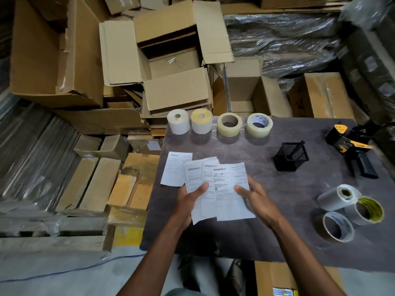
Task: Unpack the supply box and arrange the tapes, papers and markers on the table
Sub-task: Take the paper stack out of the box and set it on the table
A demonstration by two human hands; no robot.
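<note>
From the head view, both hands hold a fan of three printed sheets [220, 189] above the tabletop [267, 231], near its left edge. The left hand [190, 198] grips the fan's left side, thumb curled over the face; the right hand [254, 196] pinches the right sheet, thumb on top. A fourth sheet [175, 167] already lies flat just beyond and left of the fan, partly tucked under it, long axis running away from the person. I judge the next sheet goes down beside it, and the left hand is nearer that spot.

The sheets are thin, white, matte and rectangular, with slight curl. Along the far edge stand four rolls in a row: two white label rolls [178, 121] towards the left corner, then two glossy clear tapes [229, 124]. A black mesh holder [291, 157] with a marker stands mid-tabletop. Near the right edge lie a black-and-yellow dispenser [350, 148] and three loose rolls [350, 207], touching. The empty cardboard box [171, 58] gapes beyond the far-left corner.
</note>
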